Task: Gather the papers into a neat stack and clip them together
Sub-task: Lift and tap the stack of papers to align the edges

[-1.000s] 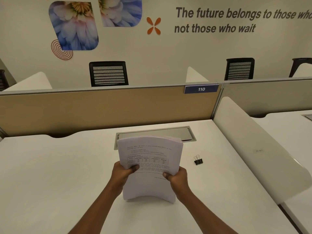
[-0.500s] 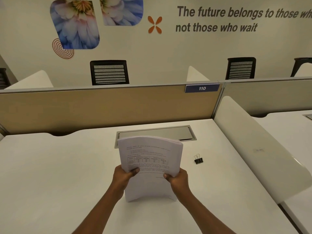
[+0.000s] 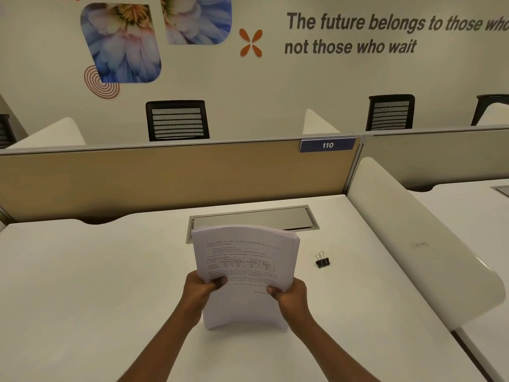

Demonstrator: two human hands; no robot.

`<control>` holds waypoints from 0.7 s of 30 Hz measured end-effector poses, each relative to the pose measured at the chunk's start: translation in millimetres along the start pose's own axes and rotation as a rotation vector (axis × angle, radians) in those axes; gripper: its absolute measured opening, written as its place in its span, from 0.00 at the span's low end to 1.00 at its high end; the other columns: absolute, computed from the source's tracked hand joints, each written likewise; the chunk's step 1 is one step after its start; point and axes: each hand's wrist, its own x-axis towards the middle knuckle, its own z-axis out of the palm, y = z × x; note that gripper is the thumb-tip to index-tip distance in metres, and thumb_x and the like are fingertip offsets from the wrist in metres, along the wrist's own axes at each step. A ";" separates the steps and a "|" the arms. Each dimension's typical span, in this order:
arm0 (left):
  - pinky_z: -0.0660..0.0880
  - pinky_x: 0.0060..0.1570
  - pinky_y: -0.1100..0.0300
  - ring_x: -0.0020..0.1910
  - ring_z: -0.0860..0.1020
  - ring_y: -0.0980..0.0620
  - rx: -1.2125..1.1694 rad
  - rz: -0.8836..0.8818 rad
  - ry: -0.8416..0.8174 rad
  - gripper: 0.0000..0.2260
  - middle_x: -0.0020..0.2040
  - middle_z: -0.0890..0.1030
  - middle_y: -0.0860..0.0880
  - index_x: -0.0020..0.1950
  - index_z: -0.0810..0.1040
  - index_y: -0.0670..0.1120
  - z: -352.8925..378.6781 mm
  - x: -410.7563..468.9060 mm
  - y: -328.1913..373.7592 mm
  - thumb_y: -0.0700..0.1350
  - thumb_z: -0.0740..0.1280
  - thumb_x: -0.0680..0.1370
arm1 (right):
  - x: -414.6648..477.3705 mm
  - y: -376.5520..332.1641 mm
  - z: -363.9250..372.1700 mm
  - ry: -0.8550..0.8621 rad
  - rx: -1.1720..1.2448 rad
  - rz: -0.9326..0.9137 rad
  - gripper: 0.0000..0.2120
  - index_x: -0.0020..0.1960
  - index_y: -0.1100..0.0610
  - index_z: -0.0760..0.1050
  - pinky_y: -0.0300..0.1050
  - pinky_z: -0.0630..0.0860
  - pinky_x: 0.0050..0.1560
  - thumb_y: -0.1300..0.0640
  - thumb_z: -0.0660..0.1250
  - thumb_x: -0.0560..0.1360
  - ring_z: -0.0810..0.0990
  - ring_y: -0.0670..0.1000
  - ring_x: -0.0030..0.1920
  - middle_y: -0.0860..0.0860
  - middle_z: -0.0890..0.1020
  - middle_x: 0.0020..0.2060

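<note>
The wall behind the desk read "The future belongs to those who" (cut off at the frame edge) over "not those who wait" (image 3: pixel 349 47). A blue tag (image 3: pixel 327 145) on the partition top carried the number 110 in white. The top sheet of the stack of papers (image 3: pixel 245 260) bore printed lines and a small table, too blurred to read.

The stack stood upright on the white desk (image 3: pixel 82 285), its lower edge touching the desk, its top bowed slightly. It stood just in front of the metal cable hatch (image 3: pixel 253 220), hiding part of the hatch's near edge. The left hand (image 3: pixel 202 292) clasped the stack's left edge and the right hand (image 3: pixel 289 297) its right edge, thumbs pressed on the front sheet. A black binder clip (image 3: pixel 322 261) lay on the desk right of the stack, apart from both hands.
</note>
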 end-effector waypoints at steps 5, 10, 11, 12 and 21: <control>0.82 0.41 0.56 0.45 0.85 0.46 0.050 0.041 -0.039 0.27 0.47 0.87 0.49 0.50 0.83 0.48 -2.8 1.6 7.7 0.49 0.81 0.53 | 1.1 -0.8 -1.8 -0.017 0.015 0.020 0.18 0.43 0.52 0.80 0.38 0.81 0.40 0.75 0.70 0.66 0.82 0.56 0.47 0.55 0.84 0.44; 0.81 0.47 0.48 0.48 0.84 0.41 0.046 0.055 -0.076 0.29 0.49 0.87 0.43 0.52 0.84 0.43 -4.9 8.0 11.6 0.50 0.82 0.53 | -0.7 -2.7 -4.4 -0.041 0.028 0.031 0.18 0.45 0.53 0.80 0.39 0.82 0.41 0.76 0.70 0.66 0.82 0.53 0.47 0.54 0.84 0.45; 0.81 0.47 0.47 0.48 0.84 0.40 0.036 0.054 -0.086 0.30 0.49 0.86 0.42 0.51 0.84 0.43 -5.8 9.6 12.8 0.52 0.83 0.52 | -0.7 -2.9 -4.7 -0.042 0.025 0.032 0.18 0.45 0.53 0.80 0.39 0.82 0.41 0.76 0.70 0.66 0.82 0.53 0.47 0.54 0.84 0.45; 0.81 0.47 0.47 0.48 0.84 0.40 0.022 0.052 -0.093 0.31 0.49 0.86 0.41 0.50 0.85 0.43 -6.8 11.6 14.5 0.55 0.83 0.51 | -0.8 -2.9 -5.0 -0.043 0.023 0.034 0.18 0.45 0.53 0.80 0.39 0.82 0.41 0.76 0.70 0.66 0.82 0.53 0.47 0.54 0.84 0.45; 0.80 0.52 0.38 0.51 0.83 0.34 0.030 -0.019 -0.202 0.35 0.53 0.84 0.38 0.55 0.82 0.40 -4.5 23.7 26.7 0.56 0.83 0.53 | 2.6 -4.0 -8.6 -0.006 0.021 0.074 0.17 0.44 0.54 0.81 0.40 0.81 0.40 0.75 0.69 0.66 0.84 0.56 0.46 0.54 0.86 0.44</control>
